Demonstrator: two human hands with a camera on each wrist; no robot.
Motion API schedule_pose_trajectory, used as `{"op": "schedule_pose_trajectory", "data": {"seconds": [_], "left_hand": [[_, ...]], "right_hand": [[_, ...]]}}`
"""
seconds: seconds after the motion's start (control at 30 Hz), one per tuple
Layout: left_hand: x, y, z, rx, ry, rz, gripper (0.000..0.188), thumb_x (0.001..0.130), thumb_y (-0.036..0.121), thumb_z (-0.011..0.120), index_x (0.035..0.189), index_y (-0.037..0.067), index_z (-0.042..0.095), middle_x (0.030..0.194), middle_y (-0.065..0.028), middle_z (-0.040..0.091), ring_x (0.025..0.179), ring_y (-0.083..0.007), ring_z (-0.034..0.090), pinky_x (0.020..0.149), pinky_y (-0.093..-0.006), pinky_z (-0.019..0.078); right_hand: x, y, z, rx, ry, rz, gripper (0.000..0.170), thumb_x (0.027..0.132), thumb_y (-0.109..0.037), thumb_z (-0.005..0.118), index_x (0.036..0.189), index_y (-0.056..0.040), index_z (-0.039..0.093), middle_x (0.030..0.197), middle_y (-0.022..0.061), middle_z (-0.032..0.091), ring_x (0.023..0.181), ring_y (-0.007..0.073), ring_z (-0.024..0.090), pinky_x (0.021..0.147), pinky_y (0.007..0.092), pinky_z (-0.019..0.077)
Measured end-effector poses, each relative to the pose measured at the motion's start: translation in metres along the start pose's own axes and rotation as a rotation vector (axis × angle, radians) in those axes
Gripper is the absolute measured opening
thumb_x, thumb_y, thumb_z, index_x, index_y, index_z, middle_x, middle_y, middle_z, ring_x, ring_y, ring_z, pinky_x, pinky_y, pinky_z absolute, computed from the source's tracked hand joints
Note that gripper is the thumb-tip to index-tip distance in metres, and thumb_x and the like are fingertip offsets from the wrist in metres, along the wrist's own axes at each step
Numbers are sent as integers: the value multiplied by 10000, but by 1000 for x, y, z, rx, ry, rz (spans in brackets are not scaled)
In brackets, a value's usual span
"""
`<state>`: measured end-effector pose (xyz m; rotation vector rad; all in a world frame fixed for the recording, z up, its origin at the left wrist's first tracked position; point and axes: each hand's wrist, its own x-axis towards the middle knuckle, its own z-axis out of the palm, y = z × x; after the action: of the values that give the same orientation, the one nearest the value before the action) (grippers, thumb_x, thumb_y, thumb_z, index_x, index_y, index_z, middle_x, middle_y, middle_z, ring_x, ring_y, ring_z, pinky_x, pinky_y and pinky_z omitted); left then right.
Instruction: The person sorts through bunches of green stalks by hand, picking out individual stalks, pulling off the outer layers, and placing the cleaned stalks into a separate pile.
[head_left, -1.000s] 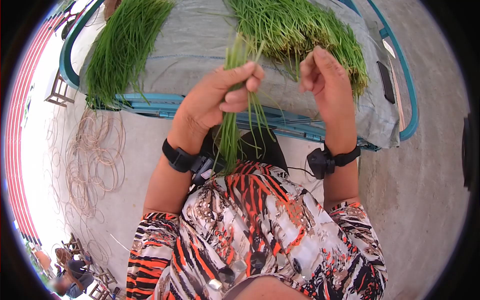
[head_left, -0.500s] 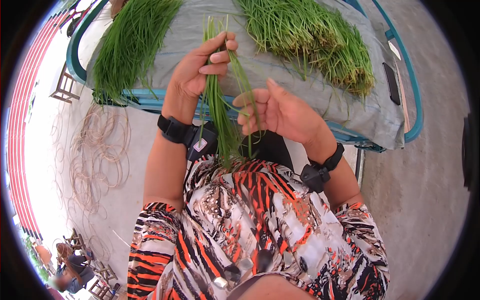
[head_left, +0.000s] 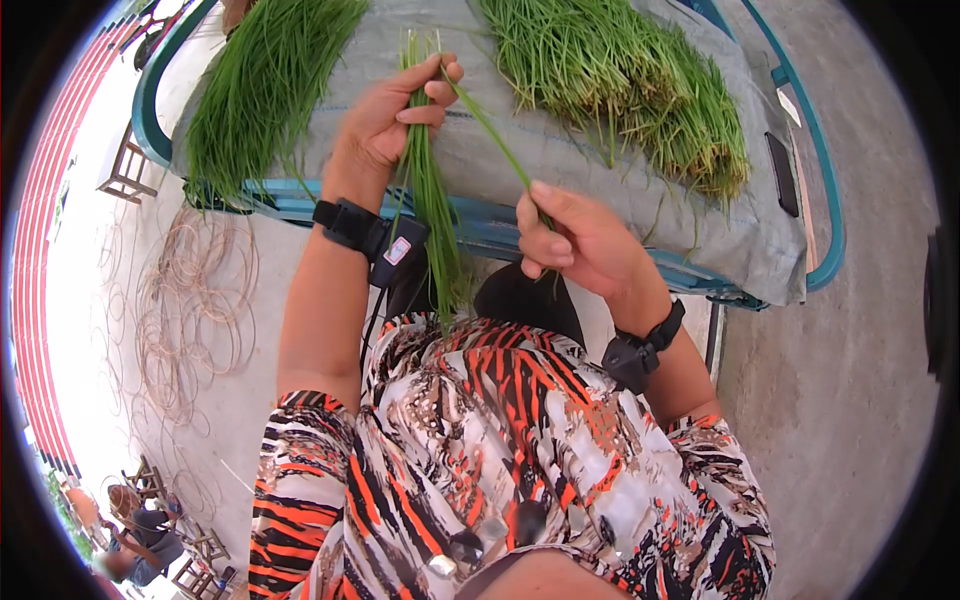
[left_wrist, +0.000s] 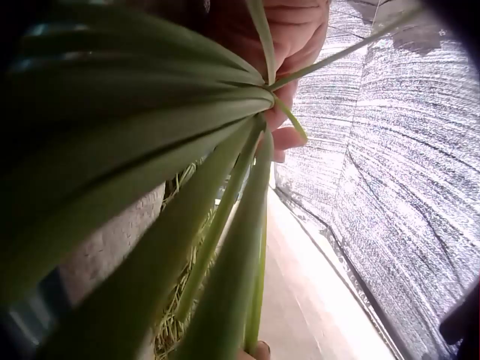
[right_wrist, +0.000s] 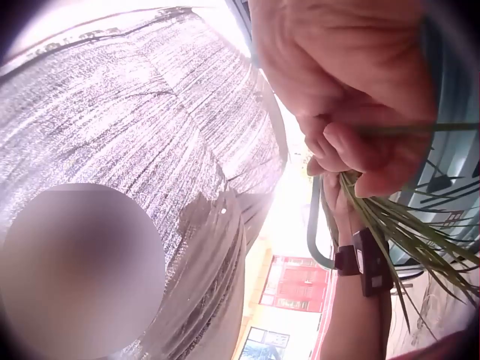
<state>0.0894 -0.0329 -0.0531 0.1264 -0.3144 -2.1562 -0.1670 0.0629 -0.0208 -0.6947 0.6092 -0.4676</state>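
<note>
My left hand (head_left: 395,115) grips a slim bunch of chives (head_left: 428,195), pale cut ends up and green tips hanging toward my lap. A few blades (head_left: 492,132) leave that hand at a slant and run taut to my right hand (head_left: 580,240). Thumb and curled fingers of the right hand pinch them lower down, to the right of the bunch. The left wrist view shows the chive leaves (left_wrist: 150,142) fanning out large from the left palm. In the right wrist view the right fingers (right_wrist: 352,150) curl around a blade, with the bunch behind.
A grey sheet (head_left: 420,95) covers a blue-framed cart (head_left: 290,200). On it lie a chive pile (head_left: 270,90) at left, a larger one (head_left: 620,75) at right and a phone (head_left: 782,175). Coiled wire (head_left: 195,300) lies on the floor; a person (head_left: 150,530) sits at lower left.
From beside the right-hand pile, my right hand has come down and left to the hanging blades, and it now pinches and stretches them. The left hand has shifted slightly up and left with the bunch.
</note>
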Motion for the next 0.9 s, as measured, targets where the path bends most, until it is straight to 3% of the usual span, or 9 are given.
{"op": "schedule_pose_trajectory", "data": {"seconds": [0.23, 0.63, 0.9], "left_hand": [[-2, -7, -1, -72, 23, 88, 174, 999, 160, 380, 1011, 8, 463, 892, -64, 507, 614, -70, 489, 374, -181, 383], [-5, -11, -2, -83, -22, 135, 162, 981, 156, 430, 983, 10, 500, 822, -39, 493, 564, -58, 435, 370, -169, 353], [-7, -9, -2, -125, -51, 121, 172, 988, 156, 412, 987, 7, 496, 809, -34, 482, 546, -62, 430, 376, -179, 359]], "right_hand": [[-22, 0, 3, -549, 168, -85, 396, 966, -360, 425, 793, -35, 571, 572, -23, 447, 518, 59, 404, 572, 222, 424], [-90, 8, -21, -590, 223, -113, 355, 966, -292, 450, 766, -29, 581, 588, -12, 480, 543, 60, 421, 507, 212, 335], [-131, -6, -10, -743, 220, -144, 325, 920, -227, 496, 718, 0, 614, 600, 27, 543, 565, 100, 495, 526, 250, 372]]}}
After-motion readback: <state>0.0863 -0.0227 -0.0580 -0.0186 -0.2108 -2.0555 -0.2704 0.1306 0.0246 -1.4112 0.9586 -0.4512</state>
